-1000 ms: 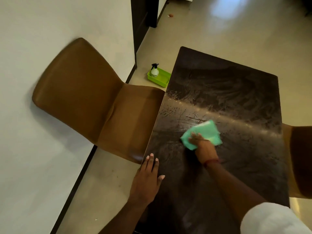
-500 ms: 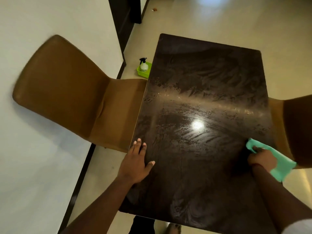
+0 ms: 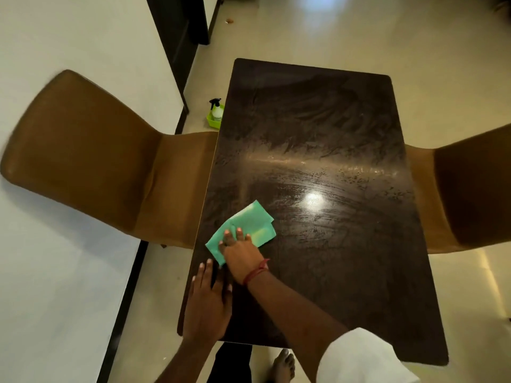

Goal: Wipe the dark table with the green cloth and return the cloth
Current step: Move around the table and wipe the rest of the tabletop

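The dark table (image 3: 318, 134) fills the middle of the head view, glossy with wet streaks. A green cloth (image 3: 249, 225) lies flat near the table's left edge. My right hand (image 3: 240, 252) presses down on the cloth with fingers spread over its near corner. My left hand (image 3: 207, 302) rests flat on the table's near left edge, fingers straight, just behind the right hand.
Brown chairs stand at the left (image 3: 96, 161) and right (image 3: 464, 189) sides of the table. A green tray (image 3: 211, 121) with a spray bottle (image 3: 217, 110) sits on the floor past the left chair. A white wall runs along the left. My bare foot (image 3: 282, 366) shows below the table.
My right hand has swept the cloth from the table's right edge across to the left edge. The left hand stays on the near left edge.
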A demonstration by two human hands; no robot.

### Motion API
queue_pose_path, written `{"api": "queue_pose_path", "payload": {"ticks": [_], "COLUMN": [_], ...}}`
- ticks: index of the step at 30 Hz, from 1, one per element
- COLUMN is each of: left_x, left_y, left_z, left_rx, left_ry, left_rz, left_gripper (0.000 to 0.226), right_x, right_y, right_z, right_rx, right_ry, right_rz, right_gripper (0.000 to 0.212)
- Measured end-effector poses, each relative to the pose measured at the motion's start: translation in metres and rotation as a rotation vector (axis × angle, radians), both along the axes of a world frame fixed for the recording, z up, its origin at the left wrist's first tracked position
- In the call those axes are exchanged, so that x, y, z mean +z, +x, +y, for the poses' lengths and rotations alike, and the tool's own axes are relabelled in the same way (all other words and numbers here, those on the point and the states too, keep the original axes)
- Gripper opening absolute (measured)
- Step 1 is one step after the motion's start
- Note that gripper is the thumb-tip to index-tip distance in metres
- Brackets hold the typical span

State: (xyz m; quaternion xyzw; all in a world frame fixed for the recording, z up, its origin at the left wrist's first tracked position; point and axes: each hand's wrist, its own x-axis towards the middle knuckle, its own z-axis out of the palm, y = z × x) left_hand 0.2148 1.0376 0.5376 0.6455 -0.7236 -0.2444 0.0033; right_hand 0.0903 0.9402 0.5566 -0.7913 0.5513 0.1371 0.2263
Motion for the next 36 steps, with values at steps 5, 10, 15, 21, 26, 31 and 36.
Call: {"api": "queue_pose_path", "payload": {"ticks": [5, 10, 15, 21, 26, 31, 36], "left_x": [-0.004, -0.008, -0.006, 0.002, 0.007, 0.014, 0.02], "left_y": [0.021, 0.024, 0.018, 0.002, -0.004, 0.002, 0.001], "left_z": [0.04, 0.044, 0.051, 0.07, 0.091, 0.12, 0.14], "left_rx": [0.002, 0.002, 0.022, 0.018, -0.015, -0.09, -0.16], "left_ry": [0.006, -0.008, 0.008, 0.056, 0.114, 0.141, 0.158], "left_rz": [-0.05, -0.057, -0.095, -0.094, -0.056, -0.117, -0.126], "left_gripper": [0.077, 0.086, 0.069, 0.066, 0.06, 0.063, 0.067], "right_x": [-0.006, 0.012, 0.021, 0.005, 0.001, -0.005, -0.007], "right_y": [-0.085, -0.221, -0.299, -0.228, -0.115, -0.098, -0.183], "right_z": [0.014, 0.074, 0.156, 0.186, 0.185, 0.216, 0.244], "right_rx": [-0.032, -0.495, -1.041, -1.138, -0.658, -0.178, -0.207], "right_ry": [-0.019, -0.017, -0.083, -0.111, -0.035, -0.019, -0.049], "right_rz": [-0.083, -0.07, -0.029, 0.013, 0.002, -0.035, -0.071], "right_gripper": [0.045, 0.058, 0.055, 0.052, 0.057, 0.051, 0.049]}}
